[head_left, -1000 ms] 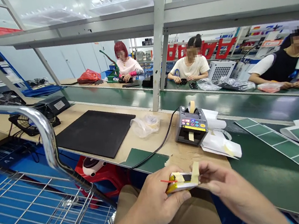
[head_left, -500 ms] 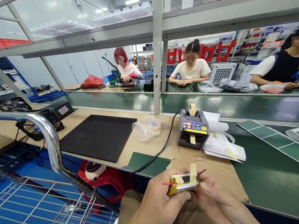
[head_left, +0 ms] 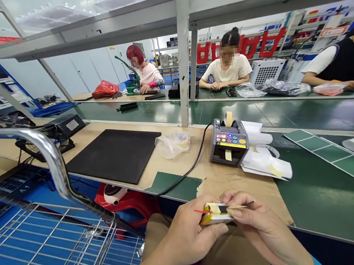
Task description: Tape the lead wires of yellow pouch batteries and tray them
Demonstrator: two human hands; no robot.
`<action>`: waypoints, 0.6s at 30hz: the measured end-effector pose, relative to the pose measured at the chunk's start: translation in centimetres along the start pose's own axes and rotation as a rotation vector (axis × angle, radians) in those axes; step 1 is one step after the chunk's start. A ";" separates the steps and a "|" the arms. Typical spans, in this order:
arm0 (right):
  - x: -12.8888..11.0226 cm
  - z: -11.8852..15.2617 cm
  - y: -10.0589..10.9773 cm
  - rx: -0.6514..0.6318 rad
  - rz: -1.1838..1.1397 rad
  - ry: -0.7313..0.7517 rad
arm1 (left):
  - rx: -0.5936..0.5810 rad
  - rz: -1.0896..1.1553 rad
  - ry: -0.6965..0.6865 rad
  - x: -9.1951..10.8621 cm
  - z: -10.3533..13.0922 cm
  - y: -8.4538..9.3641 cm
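Note:
A small silver pouch battery [head_left: 220, 217] with yellowish tape at its left end sits in my left hand [head_left: 192, 231], whose fingers and thumb are closed around it. A red wire [head_left: 203, 211] sticks out at the battery's left, and a black wire [head_left: 250, 203] at its right. My right hand [head_left: 253, 216] pinches a pale tape strip [head_left: 235, 206] at the battery's right end, thumb and fingertips against it. Another piece of pale tape [head_left: 214, 208] lies across the top by the red wire. The battery is above my lap, at the table's front edge.
A tape dispenser [head_left: 227, 143] with a tongue of tape out stands on the table, its black cable [head_left: 197, 160] running left. Left are a black mat [head_left: 117, 154] and a wire cart [head_left: 64, 249]. Green label sheets [head_left: 339, 162] lie right. Several co-workers sit across the conveyor [head_left: 160, 110].
The tape strip that stood upright at the battery's right end is now bent down under my right fingers. My view has tilted down slightly. A dark item now shows on the conveyor.

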State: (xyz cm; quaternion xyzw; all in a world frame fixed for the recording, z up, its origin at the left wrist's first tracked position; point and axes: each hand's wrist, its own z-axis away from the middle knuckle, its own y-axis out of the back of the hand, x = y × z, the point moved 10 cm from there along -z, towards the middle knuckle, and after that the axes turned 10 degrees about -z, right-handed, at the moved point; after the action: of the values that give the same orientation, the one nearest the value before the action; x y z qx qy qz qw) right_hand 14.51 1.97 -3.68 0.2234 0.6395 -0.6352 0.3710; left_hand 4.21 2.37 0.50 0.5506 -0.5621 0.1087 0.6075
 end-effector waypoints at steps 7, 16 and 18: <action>-6.1 2.9 1.8 0.266 0.629 0.654 | 0.017 0.086 0.114 -0.9 -0.6 0.5; -8.1 5.8 -6.8 0.012 1.422 1.204 | 0.058 -0.039 0.070 -0.4 -0.8 0.9; -8.0 5.3 -6.9 -0.030 1.417 1.163 | 0.064 -0.105 0.014 0.0 -0.8 1.1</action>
State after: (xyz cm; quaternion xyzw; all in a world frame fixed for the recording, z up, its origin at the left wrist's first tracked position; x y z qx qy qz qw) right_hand 15.24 -2.43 7.28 0.8432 0.4470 -0.0382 0.2964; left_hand 3.85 3.39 1.33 0.5977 -0.5242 0.0984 0.5985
